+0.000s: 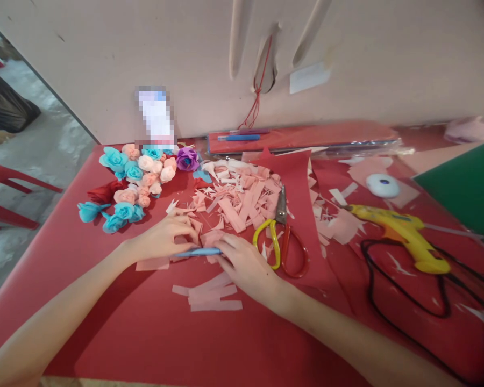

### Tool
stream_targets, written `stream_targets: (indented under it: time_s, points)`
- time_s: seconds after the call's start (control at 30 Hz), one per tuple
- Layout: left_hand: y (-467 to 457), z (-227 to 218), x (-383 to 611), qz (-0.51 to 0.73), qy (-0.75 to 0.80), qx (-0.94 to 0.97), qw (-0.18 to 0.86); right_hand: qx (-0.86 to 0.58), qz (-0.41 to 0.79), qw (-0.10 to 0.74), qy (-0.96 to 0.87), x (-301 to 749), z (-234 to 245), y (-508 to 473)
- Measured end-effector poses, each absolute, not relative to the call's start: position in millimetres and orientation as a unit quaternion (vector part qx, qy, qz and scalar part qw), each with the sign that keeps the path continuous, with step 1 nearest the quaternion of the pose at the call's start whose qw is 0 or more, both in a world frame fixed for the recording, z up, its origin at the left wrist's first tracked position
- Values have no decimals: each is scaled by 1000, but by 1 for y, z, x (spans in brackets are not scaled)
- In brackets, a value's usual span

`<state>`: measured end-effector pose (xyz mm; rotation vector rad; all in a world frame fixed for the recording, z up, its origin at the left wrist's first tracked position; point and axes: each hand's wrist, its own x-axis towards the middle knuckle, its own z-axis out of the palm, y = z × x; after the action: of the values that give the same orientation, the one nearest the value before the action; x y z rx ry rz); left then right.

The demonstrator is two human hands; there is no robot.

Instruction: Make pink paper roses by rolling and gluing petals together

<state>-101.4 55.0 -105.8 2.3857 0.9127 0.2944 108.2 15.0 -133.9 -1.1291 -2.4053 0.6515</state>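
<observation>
now blue stick (197,251) lies flat, long axis left-right; left hand (165,237), right hand (247,267) pinching its ends.

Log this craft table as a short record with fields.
Left hand: fingertips on a pink paper piece, at one end of a thin blue stick
Right hand: fingertips at the stick's other end
Surface: red table
Behind hands: heap of pink paper scraps
Left of heap: blue, pink, red and purple paper roses
Right of hands: yellow-and-red-handled metal scissors; yellow glue gun with black cord
</observation>
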Motion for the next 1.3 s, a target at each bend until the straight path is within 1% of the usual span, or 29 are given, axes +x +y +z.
stream_targets:
  time_s: [0.23,0.63,0.87,1.07,1.2,1.3]
  points:
    - [55,-109,-101,120,395,858,307,-401,248,202,-858,108,-133,16]
    - [53,-102,-100,219,483,752,392,-405,248,214,-853,109,-133,16]
    - [52,-98,-97,249,506,709,423,-412,245,232,-846,108,-134,17]
    - [52,-105,-96,276,520,681,436,-405,240,242,-849,108,-135,17]
    - [53,-111,-96,286,525,664,450,-393,240,260,-849,108,-140,16]
    - [52,-110,-94,298,536,646,454,-394,239,295,-837,110,-139,17]
